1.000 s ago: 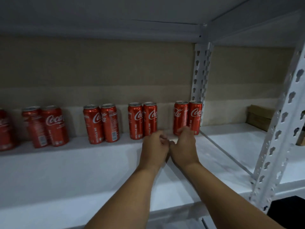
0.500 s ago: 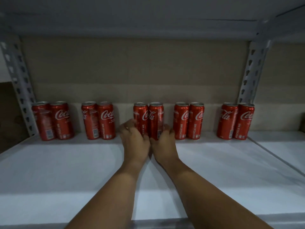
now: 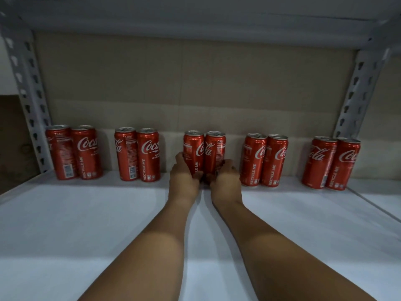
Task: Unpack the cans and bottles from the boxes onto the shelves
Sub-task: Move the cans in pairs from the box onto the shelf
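I have both hands on the middle pair of cans (image 3: 204, 152), which stands upright at the back of the white shelf (image 3: 86, 235). My left hand (image 3: 184, 179) wraps the left can of that pair low on its side, fingers (image 3: 179, 157) curled round it, thumb toward the front. My right hand (image 3: 225, 180) grips the right can the same way from the other side. The two cans touch each other, and my thumbs nearly meet in front of them.

I count ten red Coca-Cola cans in all, set in five pairs along the back of the shelf. The far-left pair (image 3: 73, 152) stands just beside the left upright post (image 3: 28, 94); the second pair (image 3: 137, 154) is between it and the one I hold. To the right come the fourth pair (image 3: 265, 159) and the far-right pair (image 3: 335, 162), which sits near the right upright post (image 3: 355, 92). Every can stands upright, with gaps between the pairs.

The shelf is a plain white board, and another white board (image 3: 195, 16) forms the level above. Both posts are grey perforated metal. Behind the cans runs a beige wall (image 3: 184, 83). At the far left, past the post, is something brown (image 3: 10, 137) that I cannot make out.
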Action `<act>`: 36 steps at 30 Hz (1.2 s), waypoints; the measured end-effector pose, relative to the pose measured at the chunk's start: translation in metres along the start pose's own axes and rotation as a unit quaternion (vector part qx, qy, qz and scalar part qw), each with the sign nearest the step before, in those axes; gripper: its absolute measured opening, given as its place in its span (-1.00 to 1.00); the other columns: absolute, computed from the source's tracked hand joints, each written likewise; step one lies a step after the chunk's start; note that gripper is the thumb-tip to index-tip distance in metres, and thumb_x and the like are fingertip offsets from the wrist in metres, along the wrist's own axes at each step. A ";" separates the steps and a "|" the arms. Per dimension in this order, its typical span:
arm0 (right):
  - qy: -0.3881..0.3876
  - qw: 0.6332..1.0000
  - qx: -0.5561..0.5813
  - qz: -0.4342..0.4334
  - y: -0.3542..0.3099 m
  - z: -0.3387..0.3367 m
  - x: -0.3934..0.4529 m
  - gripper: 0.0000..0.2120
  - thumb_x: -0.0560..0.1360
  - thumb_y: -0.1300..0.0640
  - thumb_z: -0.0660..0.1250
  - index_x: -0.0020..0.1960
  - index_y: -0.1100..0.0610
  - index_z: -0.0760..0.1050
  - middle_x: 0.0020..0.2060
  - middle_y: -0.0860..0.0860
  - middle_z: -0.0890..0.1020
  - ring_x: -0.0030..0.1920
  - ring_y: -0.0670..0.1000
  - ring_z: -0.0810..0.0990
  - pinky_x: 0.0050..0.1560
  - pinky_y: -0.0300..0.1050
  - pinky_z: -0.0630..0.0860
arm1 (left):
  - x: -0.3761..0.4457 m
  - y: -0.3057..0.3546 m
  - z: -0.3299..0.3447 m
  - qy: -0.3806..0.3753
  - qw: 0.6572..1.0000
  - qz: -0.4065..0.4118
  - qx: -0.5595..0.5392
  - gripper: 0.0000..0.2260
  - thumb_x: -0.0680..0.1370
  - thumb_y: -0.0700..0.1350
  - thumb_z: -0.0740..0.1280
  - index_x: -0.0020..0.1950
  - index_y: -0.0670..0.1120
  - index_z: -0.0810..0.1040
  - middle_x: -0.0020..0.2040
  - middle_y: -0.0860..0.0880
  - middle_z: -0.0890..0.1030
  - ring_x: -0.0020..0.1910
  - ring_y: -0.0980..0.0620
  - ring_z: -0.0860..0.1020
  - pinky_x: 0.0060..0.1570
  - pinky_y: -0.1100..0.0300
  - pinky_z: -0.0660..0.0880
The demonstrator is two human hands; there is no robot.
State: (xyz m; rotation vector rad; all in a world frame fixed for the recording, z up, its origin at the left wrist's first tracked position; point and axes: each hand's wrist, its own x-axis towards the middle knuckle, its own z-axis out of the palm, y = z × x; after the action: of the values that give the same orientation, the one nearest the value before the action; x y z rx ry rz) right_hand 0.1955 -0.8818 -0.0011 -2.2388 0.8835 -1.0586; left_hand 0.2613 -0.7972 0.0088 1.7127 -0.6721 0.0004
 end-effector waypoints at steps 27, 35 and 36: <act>-0.062 0.997 0.039 0.020 -0.013 -0.054 -0.064 -0.45 0.59 0.07 0.40 0.49 0.13 0.27 0.40 0.09 0.45 0.41 0.10 0.43 0.39 -0.11 0.35 | -0.072 0.020 -0.032 0.011 0.999 0.003 0.044 -0.54 0.58 -0.21 0.44 0.44 -0.07 0.39 0.30 -0.01 0.57 0.31 -0.01 0.54 0.39 -0.02 0.46; -0.052 0.997 0.048 0.006 -0.028 -0.113 -0.158 -0.44 0.57 0.07 0.41 0.50 0.10 0.30 0.30 0.08 0.53 0.22 0.05 0.57 0.23 -0.08 0.53 | -0.177 0.048 -0.065 -0.013 0.997 0.001 0.081 -0.66 0.60 -0.22 0.39 0.35 -0.03 0.48 0.04 0.01 0.63 -0.07 0.14 0.58 -0.07 0.38 0.48; -0.051 0.997 0.053 -0.001 -0.030 -0.121 -0.171 -0.46 0.57 0.07 0.41 0.49 0.11 0.31 0.26 0.07 0.54 0.18 0.04 0.58 0.18 -0.13 0.52 | -0.191 0.051 -0.069 -0.014 0.997 0.004 0.075 -0.68 0.60 -0.23 0.39 0.33 -0.03 0.50 0.01 0.03 0.64 -0.07 0.15 0.60 -0.11 0.42 0.48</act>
State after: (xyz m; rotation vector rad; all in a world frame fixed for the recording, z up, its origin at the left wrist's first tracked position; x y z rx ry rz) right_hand 0.0252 -0.7565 0.0060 -2.1840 0.7656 -0.9606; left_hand 0.1048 -0.6580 0.0055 1.8574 -0.7156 0.0339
